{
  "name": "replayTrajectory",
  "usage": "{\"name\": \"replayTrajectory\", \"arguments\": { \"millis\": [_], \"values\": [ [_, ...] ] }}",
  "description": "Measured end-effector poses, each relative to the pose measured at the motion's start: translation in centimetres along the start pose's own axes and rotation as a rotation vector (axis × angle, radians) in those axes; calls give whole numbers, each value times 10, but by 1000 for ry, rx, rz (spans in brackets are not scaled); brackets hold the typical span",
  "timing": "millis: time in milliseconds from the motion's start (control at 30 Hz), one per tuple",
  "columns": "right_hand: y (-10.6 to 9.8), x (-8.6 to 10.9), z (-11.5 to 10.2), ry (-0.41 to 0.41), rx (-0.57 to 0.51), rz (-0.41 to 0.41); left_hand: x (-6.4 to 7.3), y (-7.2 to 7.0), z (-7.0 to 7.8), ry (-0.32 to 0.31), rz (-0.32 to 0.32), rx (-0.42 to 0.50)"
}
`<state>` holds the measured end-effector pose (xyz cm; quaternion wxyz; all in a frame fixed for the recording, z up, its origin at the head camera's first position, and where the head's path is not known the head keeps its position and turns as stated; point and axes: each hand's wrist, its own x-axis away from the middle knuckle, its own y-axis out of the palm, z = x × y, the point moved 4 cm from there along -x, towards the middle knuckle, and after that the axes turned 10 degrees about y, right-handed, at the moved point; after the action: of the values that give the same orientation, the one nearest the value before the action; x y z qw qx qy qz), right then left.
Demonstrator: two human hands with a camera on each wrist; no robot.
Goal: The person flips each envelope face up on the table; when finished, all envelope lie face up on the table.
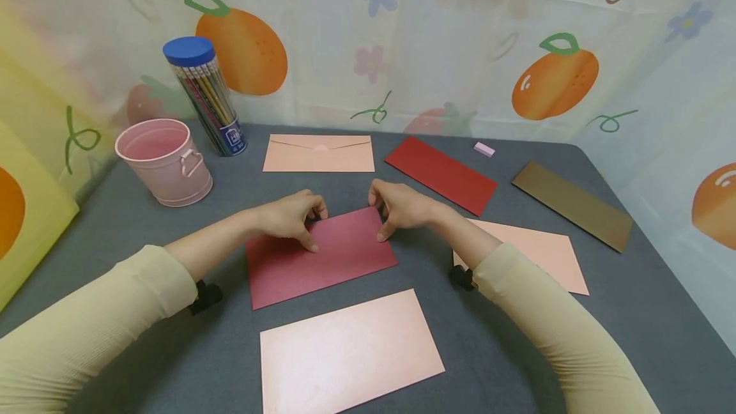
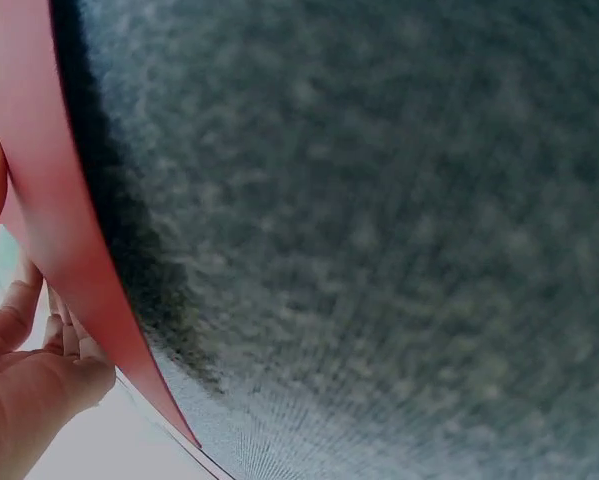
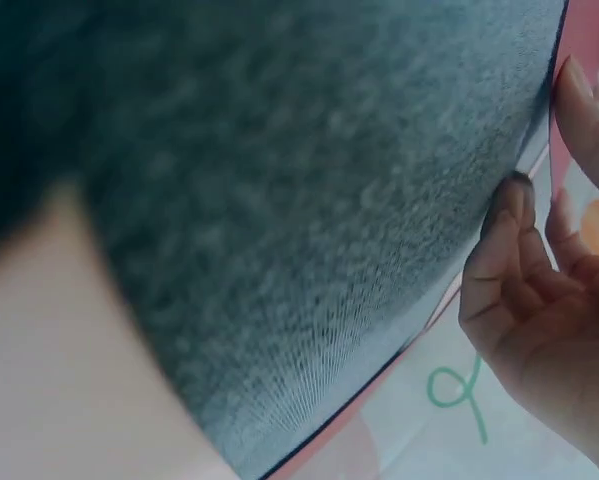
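A rose-red envelope [image 1: 328, 267], plain side up, lies at a slant between the hands in the head view. My left hand [image 1: 290, 217] pinches its far edge near the middle, thumb on the upper face and fingers curled behind. At the far right corner, my right hand [image 1: 402, 204] grips the same envelope between thumb and fingers. The left wrist view shows a strip of the envelope [image 2: 79, 240] slanting over the dark cloth. Just in front of it, a pale peach envelope [image 1: 351, 353] lies flat.
Behind the hands are a peach envelope [image 1: 319, 157] with its flap showing, a red envelope [image 1: 439, 174] and a pink eraser [image 1: 484, 149]. A brown envelope [image 1: 575, 206] and another peach one [image 1: 535, 248] lie right. A pink bucket [image 1: 172, 171] and pencil tub [image 1: 207, 98] stand left.
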<state>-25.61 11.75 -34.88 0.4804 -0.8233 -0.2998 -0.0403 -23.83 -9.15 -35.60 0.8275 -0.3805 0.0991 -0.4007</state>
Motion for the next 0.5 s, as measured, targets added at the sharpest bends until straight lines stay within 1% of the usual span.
{"name": "replayTrajectory", "arguments": {
  "millis": [133,233,367,433,500],
  "values": [
    [-3,-1,1,46,-78,15,0,-3,3,26,1,22],
    [-5,-1,2,74,-153,10,1,-6,4,30,0,43],
    [-9,2,5,123,-238,-20,3,-12,2,-2,-9,41],
    [-12,3,8,148,-253,-24,4,-16,-1,-12,-10,50],
    [-18,5,12,167,-255,-21,6,-21,-3,-27,7,74]
  ]
}}
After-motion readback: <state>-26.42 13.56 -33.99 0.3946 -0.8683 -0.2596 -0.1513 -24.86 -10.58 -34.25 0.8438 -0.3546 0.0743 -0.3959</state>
